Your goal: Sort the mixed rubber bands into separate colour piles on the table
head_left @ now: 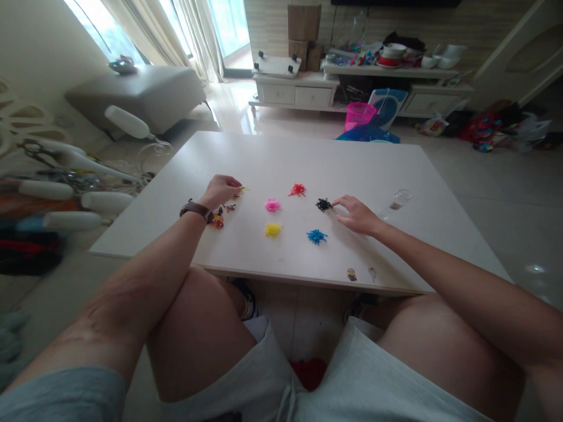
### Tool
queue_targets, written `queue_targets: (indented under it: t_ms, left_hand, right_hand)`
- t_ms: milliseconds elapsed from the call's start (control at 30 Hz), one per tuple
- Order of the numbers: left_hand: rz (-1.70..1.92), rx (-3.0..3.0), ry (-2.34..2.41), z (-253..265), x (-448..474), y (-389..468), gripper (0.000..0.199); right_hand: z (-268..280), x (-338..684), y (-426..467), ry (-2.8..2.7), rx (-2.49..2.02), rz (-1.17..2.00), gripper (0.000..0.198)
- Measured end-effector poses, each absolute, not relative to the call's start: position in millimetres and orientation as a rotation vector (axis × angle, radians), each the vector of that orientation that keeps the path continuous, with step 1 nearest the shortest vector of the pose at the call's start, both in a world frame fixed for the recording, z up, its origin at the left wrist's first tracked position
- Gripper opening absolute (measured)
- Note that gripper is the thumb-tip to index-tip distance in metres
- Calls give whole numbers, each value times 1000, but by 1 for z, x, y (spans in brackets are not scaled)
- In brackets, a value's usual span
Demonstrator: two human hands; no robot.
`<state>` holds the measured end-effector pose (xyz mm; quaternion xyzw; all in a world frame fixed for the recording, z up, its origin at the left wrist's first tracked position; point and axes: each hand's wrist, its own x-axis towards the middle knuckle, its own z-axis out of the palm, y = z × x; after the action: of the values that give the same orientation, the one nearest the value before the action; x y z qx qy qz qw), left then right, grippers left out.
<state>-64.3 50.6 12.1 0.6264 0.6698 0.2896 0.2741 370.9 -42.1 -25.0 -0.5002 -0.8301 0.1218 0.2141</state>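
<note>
Bright living room: curtains [200, 35] by the window at upper left, grey bench [141, 94] below them, low cabinet [316, 95] along the far wall, pink basket [359, 115] in front of it. White table [246, 155] close before the seated person.

Five small one-colour piles sit near mid-table, well apart from one another: red pile [297, 190] farthest out, pink pile [272, 204] and black pile [323, 204] behind, yellow pile [272, 231] and blue pile [316, 236] nearer the person. Mixed pile [217, 221] at left, partly hidden by the left wrist.

Left hand [223, 189], watch [197, 211] on its wrist: fingers drawn together at a pale-yellow piece [246, 188]; cannot tell whether they grip it. Right hand [355, 215]: forefinger at the right edge of the black pile, thumb a little apart from it. Clear container [401, 198] farther right; small cartoon figure [351, 274] by the near edge.
</note>
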Motion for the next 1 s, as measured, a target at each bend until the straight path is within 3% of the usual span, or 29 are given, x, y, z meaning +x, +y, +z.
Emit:
queue_targets:
  t_ms: [500, 1000]
  left_hand:
    - [494, 1740, 1721, -6, -106, 43, 25]
    - [606, 1594, 1767, -2, -122, 44, 33]
  right_hand:
    - [-30, 366, -38, -2332, -1390, 336, 33]
    - [-29, 366, -39, -2321, -1397, 361, 30]
